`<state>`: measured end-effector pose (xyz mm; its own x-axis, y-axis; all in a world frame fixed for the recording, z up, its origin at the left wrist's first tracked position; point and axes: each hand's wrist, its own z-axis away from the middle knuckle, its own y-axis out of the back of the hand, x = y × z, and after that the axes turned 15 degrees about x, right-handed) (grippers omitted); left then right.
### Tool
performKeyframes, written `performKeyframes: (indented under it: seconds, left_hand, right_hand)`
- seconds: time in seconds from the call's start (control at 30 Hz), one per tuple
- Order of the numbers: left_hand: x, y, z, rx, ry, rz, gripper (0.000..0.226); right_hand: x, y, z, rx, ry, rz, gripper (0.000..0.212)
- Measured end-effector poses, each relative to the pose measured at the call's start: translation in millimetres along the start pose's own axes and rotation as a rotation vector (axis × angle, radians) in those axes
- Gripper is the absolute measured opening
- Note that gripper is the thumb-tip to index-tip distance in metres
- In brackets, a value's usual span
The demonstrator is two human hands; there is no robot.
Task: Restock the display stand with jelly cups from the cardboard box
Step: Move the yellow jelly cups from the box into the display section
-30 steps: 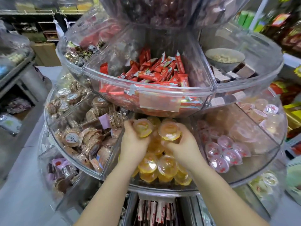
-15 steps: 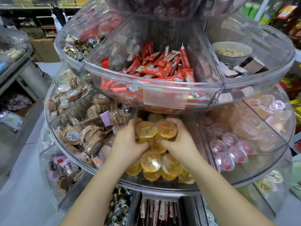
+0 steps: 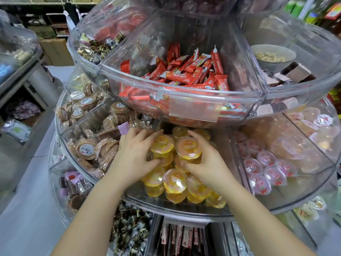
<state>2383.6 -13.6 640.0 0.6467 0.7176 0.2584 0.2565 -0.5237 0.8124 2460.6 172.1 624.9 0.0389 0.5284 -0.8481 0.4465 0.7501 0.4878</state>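
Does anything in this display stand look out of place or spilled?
Nothing stands out. Both hands, left hand and right hand, hold yellow jelly cups inside their own compartment; neighbouring snacks stay in theirs.

Both hands, the left hand (image 3: 135, 154) and the right hand (image 3: 206, 161), are resting on jelly cups (image 3: 175, 183) lying in the display stand (image 3: 180, 209)'s middle compartment, beneath the wrapped bars (image 3: 186, 74).

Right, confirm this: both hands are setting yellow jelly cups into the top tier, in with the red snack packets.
Wrong tier. In the head view the left hand and right hand hold yellow jelly cups in the tier below; the red snack packets lie in the tier above.
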Motion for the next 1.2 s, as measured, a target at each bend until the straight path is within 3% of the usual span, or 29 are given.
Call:
performKeyframes:
  seconds: [0.3, 0.73, 0.87, 0.97, 1.03, 1.2]
  left_hand:
    - [-11.9, -1.8, -0.2, -0.013, -0.033, 0.075, 0.068]
    - [-10.1, -5.6, 6.2, -0.03, 0.017, 0.15, 0.078]
    - [-6.8, -2.6, 13.6, 0.011, 0.054, 0.168, 0.08]
    - [-1.8, 5.9, 24.6, 0.089, 0.135, 0.21, 0.076]
    - [4.4, 14.9, 38.8, 0.166, 0.241, 0.286, 0.064]
    - [31.2, 39.1, 97.6, 0.343, 0.489, 0.402, 0.035]
  right_hand:
    - [2.6, 0.8, 1.6, 0.024, 0.027, 0.062, 0.051]
    - [3.2, 2.2, 3.0, 0.031, 0.023, 0.05, 0.057]
    - [5.0, 3.3, 2.2, 0.009, -0.007, 0.056, 0.076]
    - [3.2, 13.3, 8.0, 0.027, -0.051, -0.017, 0.089]
    - [-1.6, 22.6, 13.7, 0.05, -0.054, -0.071, 0.088]
    - [-26.9, 35.5, 45.6, 0.185, 0.192, 0.015, 0.051]
